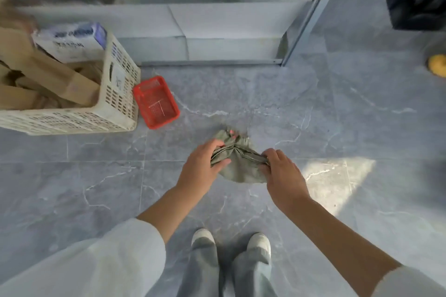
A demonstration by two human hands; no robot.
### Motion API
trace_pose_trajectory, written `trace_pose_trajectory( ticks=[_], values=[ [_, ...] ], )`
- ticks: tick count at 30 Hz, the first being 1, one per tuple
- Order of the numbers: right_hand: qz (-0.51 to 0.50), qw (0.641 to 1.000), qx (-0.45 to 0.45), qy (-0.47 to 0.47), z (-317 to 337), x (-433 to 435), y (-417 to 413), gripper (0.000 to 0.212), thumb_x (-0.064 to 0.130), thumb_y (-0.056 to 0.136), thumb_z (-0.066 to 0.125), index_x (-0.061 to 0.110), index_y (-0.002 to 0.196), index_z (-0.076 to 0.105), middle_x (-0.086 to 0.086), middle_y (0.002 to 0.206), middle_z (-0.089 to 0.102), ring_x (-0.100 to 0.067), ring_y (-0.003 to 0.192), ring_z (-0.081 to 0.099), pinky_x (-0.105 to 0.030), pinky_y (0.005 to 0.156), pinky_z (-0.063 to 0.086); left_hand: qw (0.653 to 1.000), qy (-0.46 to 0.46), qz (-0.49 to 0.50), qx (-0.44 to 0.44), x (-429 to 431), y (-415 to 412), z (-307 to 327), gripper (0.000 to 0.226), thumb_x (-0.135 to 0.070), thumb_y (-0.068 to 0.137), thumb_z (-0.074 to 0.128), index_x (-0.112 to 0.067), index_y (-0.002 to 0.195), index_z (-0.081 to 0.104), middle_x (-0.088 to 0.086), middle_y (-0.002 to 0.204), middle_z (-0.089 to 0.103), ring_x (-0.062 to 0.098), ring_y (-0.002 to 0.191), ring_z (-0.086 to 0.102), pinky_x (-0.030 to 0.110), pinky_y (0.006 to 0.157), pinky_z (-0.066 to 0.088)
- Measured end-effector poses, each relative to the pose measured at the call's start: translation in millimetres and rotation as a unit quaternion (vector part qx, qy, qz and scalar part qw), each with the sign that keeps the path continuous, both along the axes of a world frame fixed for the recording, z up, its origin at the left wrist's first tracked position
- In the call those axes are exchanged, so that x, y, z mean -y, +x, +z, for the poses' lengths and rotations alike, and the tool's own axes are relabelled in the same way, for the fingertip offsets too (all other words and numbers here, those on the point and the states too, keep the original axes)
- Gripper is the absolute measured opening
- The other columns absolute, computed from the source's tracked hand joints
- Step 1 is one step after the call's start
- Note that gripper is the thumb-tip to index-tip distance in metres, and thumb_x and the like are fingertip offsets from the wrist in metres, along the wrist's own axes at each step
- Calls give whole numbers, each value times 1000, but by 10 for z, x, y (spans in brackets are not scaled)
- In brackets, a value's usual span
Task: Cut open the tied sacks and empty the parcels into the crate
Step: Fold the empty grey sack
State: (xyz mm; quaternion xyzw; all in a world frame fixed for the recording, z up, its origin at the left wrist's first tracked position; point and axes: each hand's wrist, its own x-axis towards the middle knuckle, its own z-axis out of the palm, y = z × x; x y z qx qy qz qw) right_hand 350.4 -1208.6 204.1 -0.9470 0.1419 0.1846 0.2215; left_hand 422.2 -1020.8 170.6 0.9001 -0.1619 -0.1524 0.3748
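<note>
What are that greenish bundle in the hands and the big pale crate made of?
The sack looks like woven fabric, matte grey-green: it creases and shows a stitched hem. The crate seems moulded plastic, off-white, slightly dull: slotted walls, rounded rim.

Setting: grey, white-veined tile floor point(337, 94).
Sunlit patch point(337, 176) at right (hard-edged); pale step point(217, 26) along the far side; metal frame point(311, 12) beside it; black stand point(415, 5) top right.

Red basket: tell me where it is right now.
Head view, left of centre: the red basket sits on the grey floor beside the right side of the white crate, beyond the left hand gripping the green sack.
</note>
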Motion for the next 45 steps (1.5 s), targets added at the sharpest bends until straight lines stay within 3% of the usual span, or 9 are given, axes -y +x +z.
trace_pose_trajectory(
  ticks=[6, 13, 16, 20, 29, 33, 36, 39, 45],
  values=[
    [120, 989, 82, -37, 2360, 5, 321, 27, 43, 96, 49, 29, 119, 54, 8, 107, 59, -16, 103, 54, -25, 85, 35, 998, -37, -31, 49, -267, 456, 2370, 36, -49, 79, 65, -16, 94, 72, -2, 84, 67, 8, 78, 58, 21, 72, 43],
    [131, 959, 232, -99, 4060, -195, 318, 25, 21, 91, 58, 29, 112, 67, 2, 103, 54, -21, 103, 47, -28, 90, 33, 989, -79, -36, 118, -693, 206, 4256, 13, -20, 84, 73, -22, 97, 70, -10, 92, 67, 9, 93, 62, 29, 88, 47],
    [136, 937, 294, -128, 4486, -383, 207, 37, 5, 86, 59, 31, 110, 70, 2, 103, 52, -22, 103, 43, -24, 89, 23, 985, -98, -59, 126, -848, 85, 4708, 19, -11, 87, 69, -24, 101, 72, -14, 100, 70, 2, 99, 62, 17, 90, 46],
    [131, 935, 313, -102, 4779, -660, 102, 55, -1, 83, 56, 40, 119, 62, 7, 103, 41, -15, 98, 46, -24, 69, 45, 982, -110, -64, 138, -995, 7, 5032, 22, -9, 89, 66, -26, 101, 72, -17, 101, 71, -3, 99, 62, 13, 88, 45],
    [117, 936, 299, -143, 4904, -891, 139, 28, 16, 97, 51, 36, 104, 68, 12, 102, 49, -11, 70, 55, -20, 48, 35, 973, -219, -35, 57, -1275, -25, 5066, 24, -8, 80, 75, -21, 100, 73, -7, 100, 74, 5, 97, 67, 19, 90, 50],
    [121, 914, 387, -26, 4938, -885, 218, 20, 2, 92, 56, 17, 99, 69, 8, 112, 50, -5, 81, 58, -21, 69, 54, 950, -310, 39, 10, -1319, 53, 5114, 25, -6, 81, 74, -8, 106, 69, 10, 102, 74, 24, 98, 69, 26, 87, 55],
    [91, 891, 440, 67, 5016, -934, 231, 26, -9, 87, 56, 16, 94, 63, 4, 123, 40, 8, 98, 50, -8, 80, 48, 927, -373, 33, -18, -1279, 85, 5149, 19, -3, 85, 68, -1, 104, 69, 11, 102, 73, 18, 96, 69, 20, 82, 54],
    [101, 879, 431, 179, 5107, -1006, 196, 39, -17, 83, 54, 21, 86, 59, 5, 124, 41, 5, 114, 48, -19, 85, 51, 917, -398, 24, 11, -1221, 95, 5190, 18, 2, 84, 65, 1, 102, 67, 9, 101, 69, 8, 90, 64, 16, 77, 50],
    [149, 827, 280, 464, 5249, -946, 200, 25, -21, 84, 55, 4, 81, 57, -9, 120, 57, -21, 103, 65, -28, 83, 53, 886, -463, 5, -31, -1069, 269, 5185, 36, -14, 79, 71, -2, 113, 65, 5, 134, 60, 18, 128, 53, 36, 111, 38]
  ],
)
